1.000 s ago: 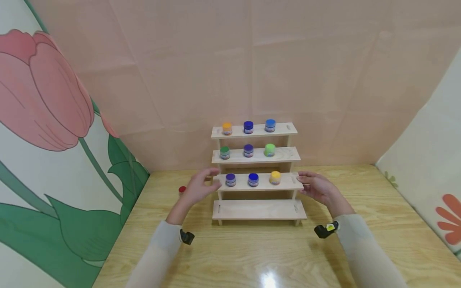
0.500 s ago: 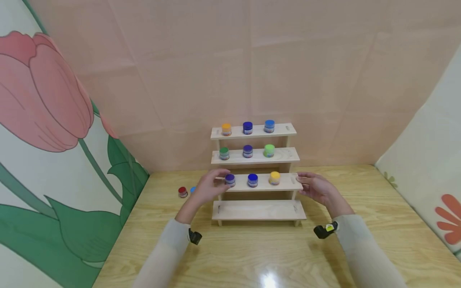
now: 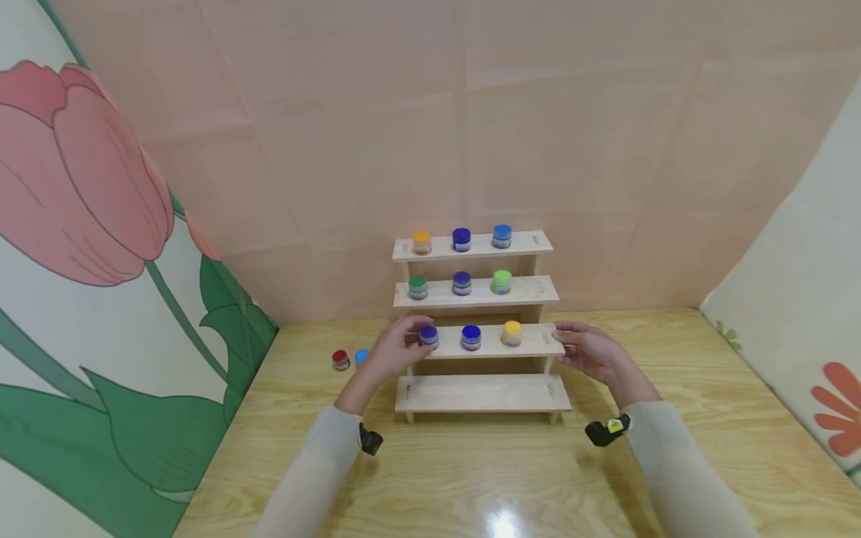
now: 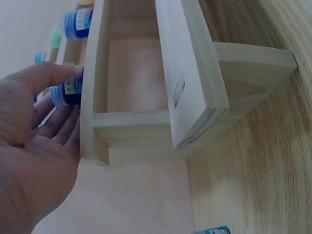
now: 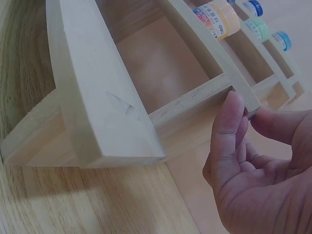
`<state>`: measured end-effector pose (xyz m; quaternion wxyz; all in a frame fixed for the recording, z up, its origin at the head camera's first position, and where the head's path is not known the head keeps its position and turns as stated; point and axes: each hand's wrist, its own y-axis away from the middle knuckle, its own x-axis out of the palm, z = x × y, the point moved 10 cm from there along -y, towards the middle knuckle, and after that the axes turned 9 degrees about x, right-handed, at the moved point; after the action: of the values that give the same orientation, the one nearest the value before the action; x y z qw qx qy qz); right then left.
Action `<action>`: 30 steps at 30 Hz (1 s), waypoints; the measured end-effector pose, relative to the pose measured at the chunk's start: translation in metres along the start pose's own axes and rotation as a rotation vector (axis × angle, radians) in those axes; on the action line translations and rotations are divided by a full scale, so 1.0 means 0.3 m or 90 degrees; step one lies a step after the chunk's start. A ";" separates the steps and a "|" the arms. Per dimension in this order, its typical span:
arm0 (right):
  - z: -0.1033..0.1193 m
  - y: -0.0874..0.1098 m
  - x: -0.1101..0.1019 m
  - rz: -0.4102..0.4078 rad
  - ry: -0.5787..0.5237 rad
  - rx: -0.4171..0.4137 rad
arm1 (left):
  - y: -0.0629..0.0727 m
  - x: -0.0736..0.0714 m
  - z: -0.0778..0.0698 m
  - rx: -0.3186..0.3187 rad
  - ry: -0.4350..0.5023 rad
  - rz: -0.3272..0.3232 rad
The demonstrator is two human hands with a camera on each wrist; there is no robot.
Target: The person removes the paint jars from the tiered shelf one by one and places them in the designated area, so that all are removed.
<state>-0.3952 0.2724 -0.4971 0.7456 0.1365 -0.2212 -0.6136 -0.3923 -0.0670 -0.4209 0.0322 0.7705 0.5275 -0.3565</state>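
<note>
A tiered white-wood display stand [image 3: 484, 393] stands on the table with small paint jars on its upper three steps. My left hand [image 3: 392, 351] is at the left end of the second step from the bottom. It holds the purple-lidded paint jar [image 3: 428, 336] there, thumb on the jar's side in the left wrist view, fingers behind it. With thumb and fingers, my right hand [image 3: 592, 353] pinches the right end of that same step [image 5: 243, 97]. Blue-lidded [image 3: 471, 338] and yellow-lidded [image 3: 513, 333] paint jars share this step.
Green, purple and light green jars sit on the step above; orange, dark blue and light blue ones on top. A red-lidded jar [image 3: 341, 360] and a light blue jar [image 3: 362, 357] are on the table [image 3: 430, 471], left of the stand. Cloth walls enclose the table.
My left hand has moved right, from the step's left end onto the purple-lidded jar, uncovering the red and light blue jars. My right hand keeps its place on the step.
</note>
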 end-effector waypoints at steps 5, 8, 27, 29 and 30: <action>0.000 0.002 0.002 0.002 -0.004 0.002 | -0.006 0.012 0.014 -0.014 -0.007 0.005; 0.001 0.001 0.002 0.007 -0.010 0.002 | -0.006 0.013 0.019 -0.028 -0.008 0.002; 0.002 0.005 0.007 0.010 -0.005 0.005 | 0.034 -0.067 0.002 -0.032 0.012 -0.040; 0.002 0.005 0.006 0.009 -0.003 0.006 | 0.043 -0.078 -0.001 -0.024 0.014 -0.042; 0.001 0.004 0.005 0.008 -0.004 0.007 | 0.047 -0.084 -0.001 -0.019 0.015 -0.042</action>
<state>-0.3941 0.2712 -0.4960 0.7480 0.1371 -0.2274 -0.6083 -0.3850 -0.0928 -0.4105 0.0251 0.7562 0.5584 -0.3403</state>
